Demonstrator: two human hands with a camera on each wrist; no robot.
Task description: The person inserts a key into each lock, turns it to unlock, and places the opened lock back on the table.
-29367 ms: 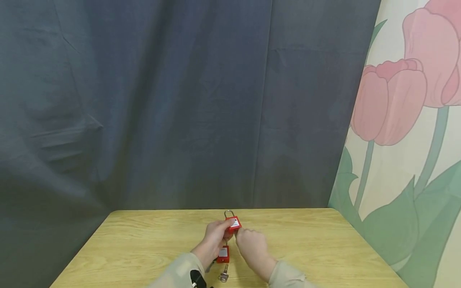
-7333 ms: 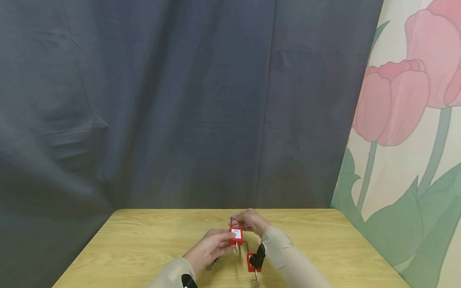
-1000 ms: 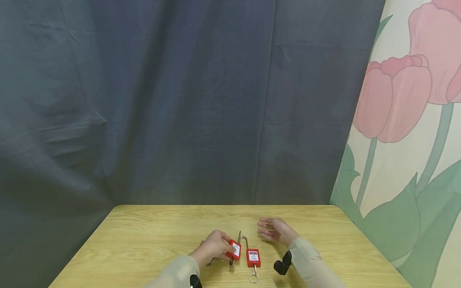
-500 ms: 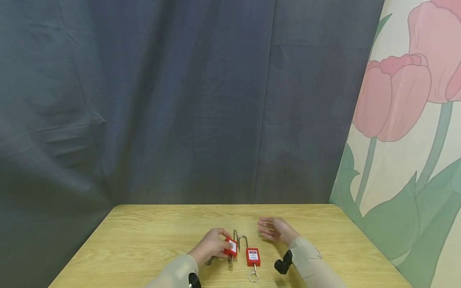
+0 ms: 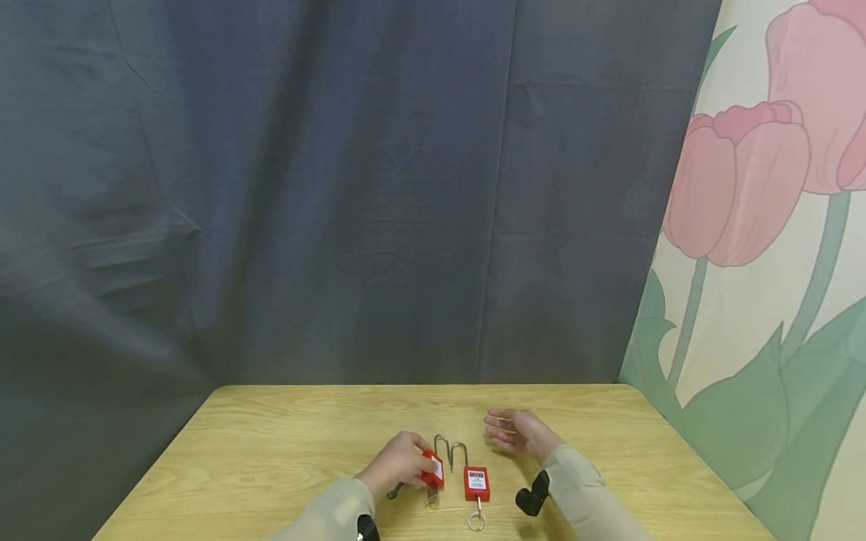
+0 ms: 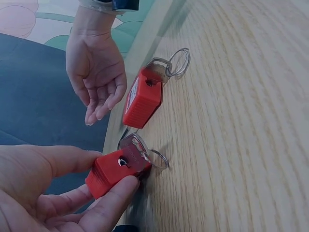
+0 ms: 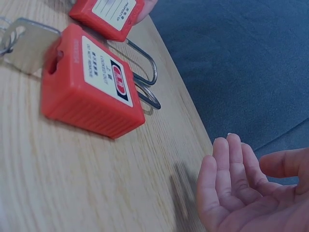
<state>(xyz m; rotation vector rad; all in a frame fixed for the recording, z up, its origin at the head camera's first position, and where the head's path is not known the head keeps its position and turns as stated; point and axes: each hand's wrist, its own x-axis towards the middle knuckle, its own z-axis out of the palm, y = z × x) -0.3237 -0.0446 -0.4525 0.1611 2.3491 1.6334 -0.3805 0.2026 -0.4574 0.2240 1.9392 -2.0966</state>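
Note:
My left hand [image 5: 401, 460] pinches a red padlock [image 6: 110, 169] between thumb and fingers, low over the table. A key [image 6: 137, 149] with a ring sits in its keyhole, and its shackle [image 5: 441, 443] stands pulled out with one leg free. Just right of it a second red padlock [image 5: 476, 485] with a white label [image 7: 104, 70] lies on the table. That one also has its shackle [image 5: 460, 451] out and a key with a ring [image 5: 477, 520] in the keyhole. Farther right my right hand [image 5: 517, 433] holds nothing, fingers loosely extended, palm turned toward the padlocks.
A dark metal piece [image 5: 395, 492] pokes out from under my left hand, mostly hidden. The wooden table [image 5: 304, 421] ends at a dark curtain [image 5: 379, 225]; a wall painted with tulips [image 5: 737, 188] is on the right.
Earlier both hands worked on a padlock, the right hand later at its shackle; now the right hand is away and loose. Lately the left hand shifts its padlock slightly left beside the other.

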